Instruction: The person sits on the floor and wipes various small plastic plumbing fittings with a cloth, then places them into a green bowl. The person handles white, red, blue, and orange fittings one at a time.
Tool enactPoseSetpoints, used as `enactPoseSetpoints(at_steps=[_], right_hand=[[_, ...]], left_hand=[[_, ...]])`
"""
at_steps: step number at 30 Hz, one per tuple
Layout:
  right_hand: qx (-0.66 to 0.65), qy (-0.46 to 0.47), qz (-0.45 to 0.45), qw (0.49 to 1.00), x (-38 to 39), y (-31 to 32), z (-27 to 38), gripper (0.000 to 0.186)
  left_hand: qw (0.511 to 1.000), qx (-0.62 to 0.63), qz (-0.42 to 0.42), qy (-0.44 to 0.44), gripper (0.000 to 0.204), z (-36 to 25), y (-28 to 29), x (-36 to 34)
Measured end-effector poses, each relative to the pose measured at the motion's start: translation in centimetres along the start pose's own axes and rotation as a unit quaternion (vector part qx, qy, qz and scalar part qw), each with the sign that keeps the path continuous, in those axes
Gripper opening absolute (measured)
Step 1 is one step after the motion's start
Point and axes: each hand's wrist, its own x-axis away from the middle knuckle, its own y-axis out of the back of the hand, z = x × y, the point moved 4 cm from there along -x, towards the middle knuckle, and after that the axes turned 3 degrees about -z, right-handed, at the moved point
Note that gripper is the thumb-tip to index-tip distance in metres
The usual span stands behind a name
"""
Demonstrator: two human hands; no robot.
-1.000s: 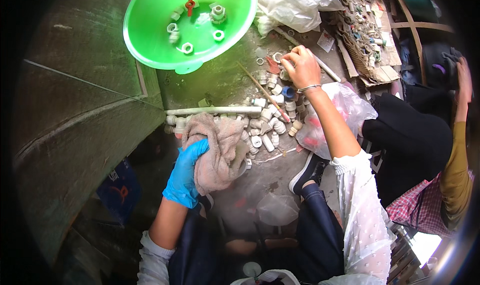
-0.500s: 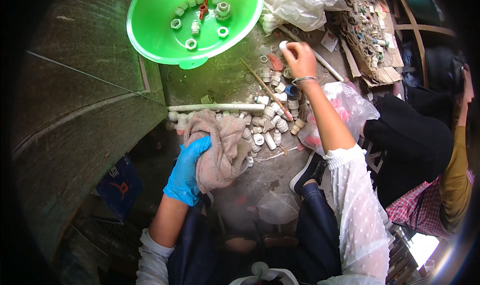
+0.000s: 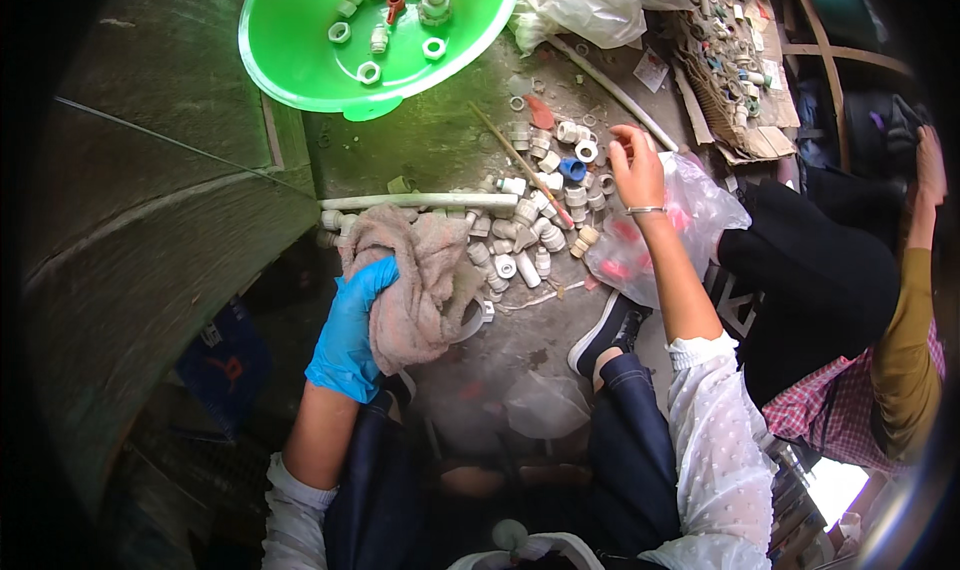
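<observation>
My left hand [image 3: 352,335], in a blue glove, is closed around a bunched grey-brown cloth [image 3: 415,295]. Part of a pale round rim shows at the cloth's right edge; what it belongs to is hidden. Bare and with a bracelet at the wrist, my right hand [image 3: 640,175] hovers just right of a heap of white pipe fittings [image 3: 525,232]. Its fingers are loosely bent and apart, with nothing visible between them. Nearby in the heap lie a blue fitting [image 3: 573,169] and a pale ring-shaped fitting [image 3: 586,151]. A thin stick [image 3: 520,163] lies across the heap.
A green basin [image 3: 300,85] with several fittings and a red valve handle [image 3: 396,3] stands at the far left. White pipes [image 3: 420,201] lie on the floor. Beyond my right hand are a clear plastic bag [image 3: 690,205] and a cardboard tray [image 3: 765,140] of fittings. Another person [image 3: 830,270] sits at the right.
My right hand has moved right and nearer, from beyond the heap to its right side. The small white piece at its fingertips no longer shows there. The left hand still grips the cloth.
</observation>
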Motion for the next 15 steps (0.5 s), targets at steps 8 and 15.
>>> enactPoseSetpoints(at_steps=[8,15], right_hand=[[0.149,0.208,0.082,0.963,1.1,-0.3,3.3,0.025],[-0.128,-0.016,-0.004,0.992,1.4,2.4,5.2,0.027]], left_hand=[[1.000,-0.027,-0.002,-0.013,0.047,0.2,-1.0,-0.1],[1.000,-0.002,0.028,0.003,0.045,0.2,-0.7,-0.1]])
